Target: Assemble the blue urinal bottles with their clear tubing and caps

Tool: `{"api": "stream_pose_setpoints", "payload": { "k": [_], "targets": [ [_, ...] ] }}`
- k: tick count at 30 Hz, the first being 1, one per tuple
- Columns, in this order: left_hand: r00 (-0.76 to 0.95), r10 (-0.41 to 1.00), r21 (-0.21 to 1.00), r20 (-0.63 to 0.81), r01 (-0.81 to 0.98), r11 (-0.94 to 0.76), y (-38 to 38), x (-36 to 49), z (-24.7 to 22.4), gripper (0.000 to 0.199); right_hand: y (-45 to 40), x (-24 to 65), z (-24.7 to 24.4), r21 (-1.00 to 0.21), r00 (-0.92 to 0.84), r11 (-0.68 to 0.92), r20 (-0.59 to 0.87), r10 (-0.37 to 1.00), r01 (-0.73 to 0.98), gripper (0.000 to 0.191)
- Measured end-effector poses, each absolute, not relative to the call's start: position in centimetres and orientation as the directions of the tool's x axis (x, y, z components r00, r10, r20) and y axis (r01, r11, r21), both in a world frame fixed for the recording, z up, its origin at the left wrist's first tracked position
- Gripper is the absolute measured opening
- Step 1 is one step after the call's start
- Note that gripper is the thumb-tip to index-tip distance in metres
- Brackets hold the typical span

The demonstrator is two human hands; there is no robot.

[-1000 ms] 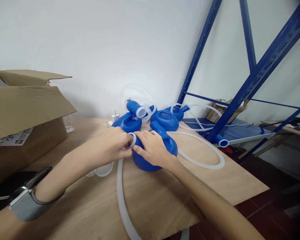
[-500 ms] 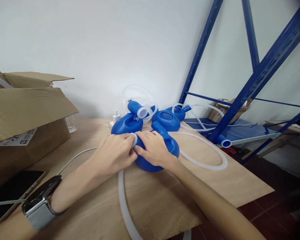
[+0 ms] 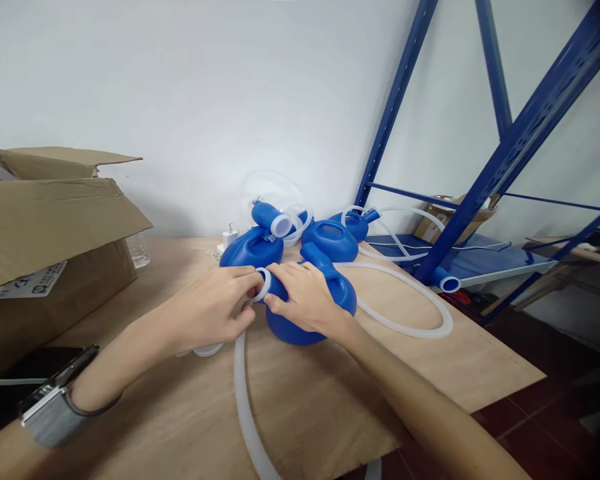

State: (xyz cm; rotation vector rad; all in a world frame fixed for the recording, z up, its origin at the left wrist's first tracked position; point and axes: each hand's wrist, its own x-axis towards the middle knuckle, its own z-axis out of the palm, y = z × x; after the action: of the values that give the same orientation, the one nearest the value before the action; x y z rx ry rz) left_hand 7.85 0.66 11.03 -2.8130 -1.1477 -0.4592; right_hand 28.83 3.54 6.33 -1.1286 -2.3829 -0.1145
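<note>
Blue jug (image 3: 297, 330) lies near the middle of the wooden table (image 3: 330, 393), its body partly covered by the right hand (image 3: 305, 293). The cardboard box (image 3: 65, 220) on the left is cut off by the picture's edge. The right forearm slants up from the lower right; that hand lies palm down, its fingers and thumb clamped around the jug's neck. The left hand (image 3: 213, 300) comes in from the lower left, knuckles up, its fingers curled to the white ring (image 3: 267, 285) at the mouth; its fingertips are hidden, so I cannot tell whether they pinch. The white hose (image 3: 245, 407) runs out of view below.
</note>
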Motion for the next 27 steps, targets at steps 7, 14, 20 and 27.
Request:
{"api": "stream_pose_setpoints", "payload": {
  "k": [7,14,20,27],
  "targets": [
    [0.633,0.728,0.016,0.265,0.752,-0.659,0.2,8.5,11.7,0.012,3.5,29.0,6.3,-0.121,-0.548,0.66,0.46,0.699,0.741,0.043],
    [0.625,0.694,0.065,0.357,0.724,-0.686,0.4,8.4,11.2,0.012,3.7,29.0,5.9,-0.117,-0.549,0.67,0.481,0.684,0.733,0.05],
    [0.571,0.725,0.333,0.385,0.647,-0.686,1.0,8.5,10.7,0.013,3.5,29.1,5.8,-0.119,-0.536,0.672,0.51,0.673,0.731,0.044],
    [0.522,0.772,0.552,0.362,0.548,-0.629,1.7,8.7,10.3,0.01,3.2,28.8,6.1,-0.127,-0.52,0.653,0.5,0.692,0.747,0.045]
  ]
}}
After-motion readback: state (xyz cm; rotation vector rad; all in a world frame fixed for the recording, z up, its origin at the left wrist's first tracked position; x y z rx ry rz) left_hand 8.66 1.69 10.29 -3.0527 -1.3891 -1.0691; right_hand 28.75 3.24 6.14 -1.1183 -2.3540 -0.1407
